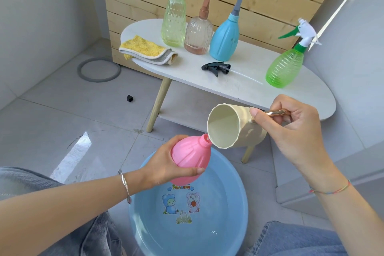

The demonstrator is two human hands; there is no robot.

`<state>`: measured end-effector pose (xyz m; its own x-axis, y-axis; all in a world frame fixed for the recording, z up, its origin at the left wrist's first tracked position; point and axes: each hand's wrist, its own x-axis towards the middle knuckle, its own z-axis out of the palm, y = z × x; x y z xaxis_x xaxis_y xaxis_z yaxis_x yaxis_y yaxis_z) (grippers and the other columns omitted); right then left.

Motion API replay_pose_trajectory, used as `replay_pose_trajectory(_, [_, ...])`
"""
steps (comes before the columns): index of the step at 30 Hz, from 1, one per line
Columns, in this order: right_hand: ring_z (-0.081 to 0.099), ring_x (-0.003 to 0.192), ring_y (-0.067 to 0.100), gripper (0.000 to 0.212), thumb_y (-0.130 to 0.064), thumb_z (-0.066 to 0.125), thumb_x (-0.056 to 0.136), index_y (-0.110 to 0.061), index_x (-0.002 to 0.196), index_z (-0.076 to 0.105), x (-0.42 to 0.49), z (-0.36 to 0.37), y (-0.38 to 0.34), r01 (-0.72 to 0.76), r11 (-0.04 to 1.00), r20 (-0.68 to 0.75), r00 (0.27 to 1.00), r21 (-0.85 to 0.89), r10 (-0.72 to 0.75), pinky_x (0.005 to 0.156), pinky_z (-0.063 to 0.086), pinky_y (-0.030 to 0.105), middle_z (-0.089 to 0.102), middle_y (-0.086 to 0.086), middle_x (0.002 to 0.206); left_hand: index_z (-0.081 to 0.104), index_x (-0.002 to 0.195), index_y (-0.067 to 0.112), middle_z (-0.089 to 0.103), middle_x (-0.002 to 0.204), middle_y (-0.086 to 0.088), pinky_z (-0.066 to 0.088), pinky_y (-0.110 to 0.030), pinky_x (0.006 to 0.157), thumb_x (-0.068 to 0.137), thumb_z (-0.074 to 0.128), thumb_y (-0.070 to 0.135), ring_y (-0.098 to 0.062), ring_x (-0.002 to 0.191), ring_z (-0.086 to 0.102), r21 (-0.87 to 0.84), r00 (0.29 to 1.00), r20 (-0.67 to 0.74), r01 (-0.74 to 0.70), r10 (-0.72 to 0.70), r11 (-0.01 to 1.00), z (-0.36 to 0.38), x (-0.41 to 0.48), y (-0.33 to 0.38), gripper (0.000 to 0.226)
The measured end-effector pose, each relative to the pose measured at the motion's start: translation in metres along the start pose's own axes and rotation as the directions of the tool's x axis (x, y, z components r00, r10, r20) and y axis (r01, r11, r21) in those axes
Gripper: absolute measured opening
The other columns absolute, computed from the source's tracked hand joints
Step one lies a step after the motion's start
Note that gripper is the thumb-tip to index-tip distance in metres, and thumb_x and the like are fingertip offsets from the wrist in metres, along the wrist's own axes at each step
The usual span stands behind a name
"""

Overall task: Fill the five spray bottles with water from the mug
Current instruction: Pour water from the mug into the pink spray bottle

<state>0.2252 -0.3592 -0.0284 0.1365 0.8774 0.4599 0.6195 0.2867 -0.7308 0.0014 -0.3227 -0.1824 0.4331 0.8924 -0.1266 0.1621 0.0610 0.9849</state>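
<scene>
My left hand (pixel 166 164) grips a pink spray bottle (pixel 193 156) with no spray head, held tilted over the blue basin (pixel 234 199). My right hand (pixel 291 129) holds the cream mug (pixel 228 129) by its copper handle, tipped sideways with its rim against the pink bottle's open neck. On the white table (pixel 239 87) stand a light green bottle (pixel 174 21), a clear ribbed bottle (pixel 198 35), a blue bottle (pixel 224 39) and a green bottle (pixel 284 66), all with heads on. A loose black spray head (pixel 217 67) lies on the table.
A folded yellow cloth (pixel 145 50) lies at the table's left end. The basin holds shallow water and sits between my knees. A grey ring (pixel 98 69) and a small black cap (pixel 129 98) lie on the tiled floor. A wooden slat panel stands behind the table.
</scene>
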Motion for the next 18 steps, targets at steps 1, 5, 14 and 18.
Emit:
replay_pose_trajectory(1, [0.028,0.05,0.006,0.042,-0.026,0.071,0.075,-0.002,0.057,0.041,0.0003,0.0,-0.0011,0.004,1.0,-0.001,1.0,-0.002,-0.004,0.049,0.023,0.015,0.033,-0.004,0.053,0.055,0.117,0.041,0.066,0.107,0.014,0.057,-0.022,0.076,0.043,0.088,0.054,-0.002,0.096,0.065,0.005,1.0,0.001,0.0,0.0,1.0,0.0,-0.0001,-0.0001,0.082])
replay_pose_trajectory(5, [0.029,0.05,0.006,0.041,-0.025,0.071,0.075,-0.006,0.055,0.04,0.0015,0.0012,-0.0037,0.027,1.0,0.003,1.0,-0.006,-0.027,0.049,0.023,0.014,0.034,-0.003,0.054,0.055,0.118,0.039,0.066,0.108,0.013,0.057,-0.021,0.076,0.043,0.088,0.055,-0.002,0.096,0.065,0.013,1.0,0.002,-0.005,0.005,1.0,0.0004,-0.0005,-0.0004,0.083])
replay_pose_trajectory(14, [0.03,0.051,0.006,0.04,-0.025,0.071,0.076,-0.01,0.055,0.041,0.0035,0.0024,-0.0073,0.082,0.995,0.008,0.997,-0.059,-0.081,0.051,0.025,0.015,0.039,0.01,0.062,0.055,0.117,0.041,0.066,0.108,0.014,0.058,-0.023,0.077,0.043,0.088,0.054,-0.001,0.096,0.064,0.006,1.0,0.0,-0.006,0.006,1.0,-0.0002,-0.0001,-0.001,0.082])
replay_pose_trajectory(18, [0.029,0.052,0.007,0.041,-0.026,0.071,0.077,-0.017,0.054,0.037,0.0032,0.0032,-0.0076,0.087,0.994,0.009,0.996,-0.065,-0.086,0.051,0.024,0.016,0.037,0.001,0.058,0.055,0.116,0.041,0.066,0.108,0.013,0.058,-0.024,0.078,0.043,0.088,0.053,-0.002,0.095,0.065,0.002,1.0,0.0,-0.005,0.005,1.0,-0.0002,0.0002,-0.001,0.082])
